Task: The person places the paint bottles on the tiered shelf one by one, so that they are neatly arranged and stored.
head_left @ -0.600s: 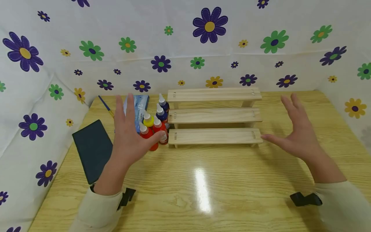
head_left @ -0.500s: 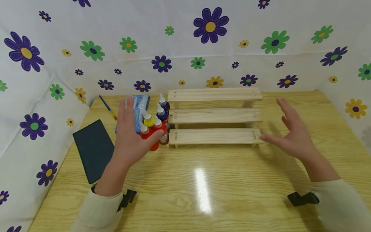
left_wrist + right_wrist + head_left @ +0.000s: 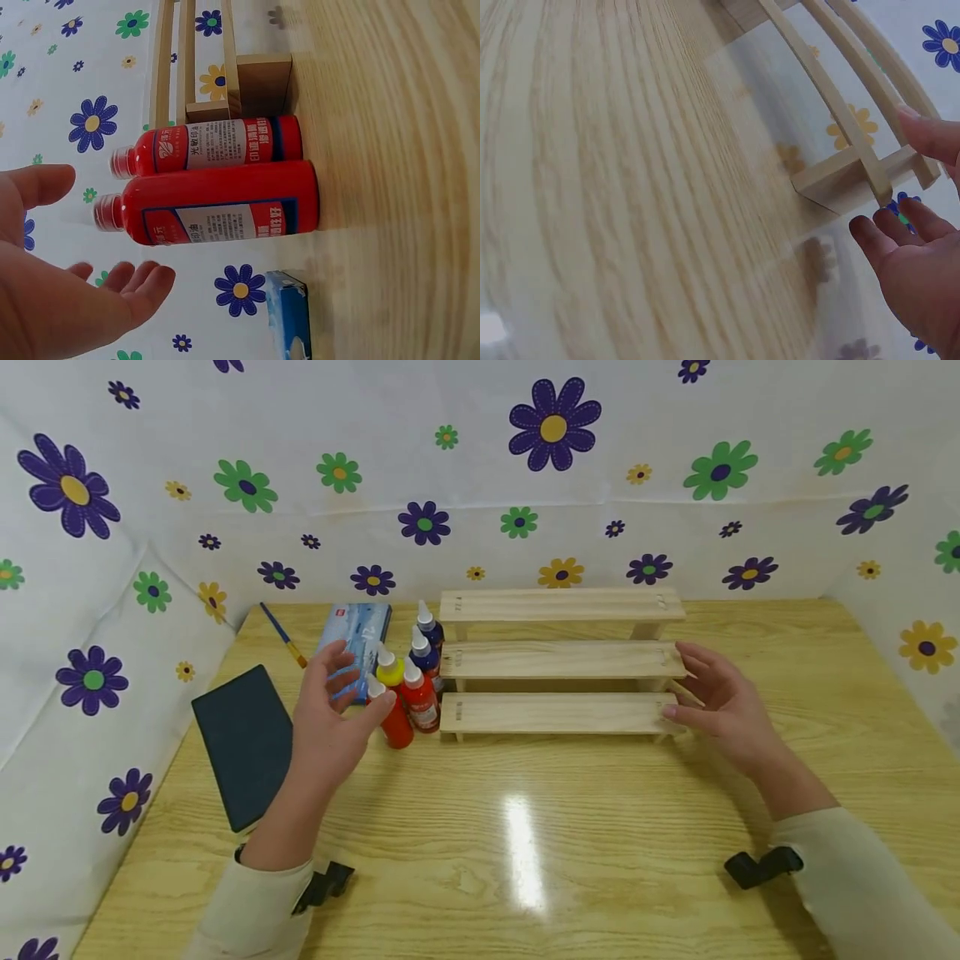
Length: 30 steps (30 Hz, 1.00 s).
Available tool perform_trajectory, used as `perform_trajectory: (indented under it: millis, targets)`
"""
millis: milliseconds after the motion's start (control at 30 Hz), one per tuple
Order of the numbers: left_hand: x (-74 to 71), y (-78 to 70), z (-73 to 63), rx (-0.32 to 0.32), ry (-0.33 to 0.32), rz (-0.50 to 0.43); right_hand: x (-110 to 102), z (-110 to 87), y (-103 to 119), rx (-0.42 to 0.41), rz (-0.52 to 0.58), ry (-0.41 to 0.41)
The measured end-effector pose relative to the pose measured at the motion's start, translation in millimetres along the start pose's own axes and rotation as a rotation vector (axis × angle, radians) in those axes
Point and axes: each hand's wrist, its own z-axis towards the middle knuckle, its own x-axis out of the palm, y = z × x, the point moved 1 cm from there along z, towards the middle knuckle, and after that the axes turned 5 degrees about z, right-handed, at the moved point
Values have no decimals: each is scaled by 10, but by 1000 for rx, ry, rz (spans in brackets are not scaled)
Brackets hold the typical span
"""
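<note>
A three-step wooden display rack (image 3: 555, 714) stands on the table. At its right end is my right hand (image 3: 723, 714), thumb near the lowest step, fingers beside the middle one. The right wrist view shows that thumb and the fingers (image 3: 874, 240) spread apart around the rack's end. My left hand (image 3: 326, 727), its fingers loosely bent, hovers by the upright squeeze bottles left of the rack, holding nothing. Two are red bottles (image 3: 422, 706), with a yellow bottle (image 3: 390, 673) and dark blue bottles (image 3: 425, 656) behind. In the left wrist view, the nearer red bottle (image 3: 225, 202) is apart from the hand.
Behind my left hand lies a blue box (image 3: 367, 627), with a paintbrush (image 3: 283, 635) to its left. A dark flat notebook-like slab (image 3: 243, 743) lies at the table's left. Flower-printed white cloth (image 3: 480, 468) encloses the back and sides of the wooden table (image 3: 600, 860).
My right hand has moved left to the rack's end and its fingers have bent. The left hand's fingers have lowered and curled loosely. Rack and bottles stay in place.
</note>
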Motion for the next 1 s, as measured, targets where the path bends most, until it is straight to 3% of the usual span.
perform_trajectory:
  millis: [100, 300, 600, 1000]
  targets:
    - [-15, 15, -11, -36, 43, -38, 1, -12, -46, 0, 21, 10]
    - [-52, 124, -24, -54, 94, 6, -18, -7, -125, 14, 9, 18]
    - [-98, 187, -12, -34, 92, 54, -44, 39, -168, 17, 18, 55]
    - [-109, 176, 3, -56, 11, 149, -75, 39, -184, 37, 3, 86]
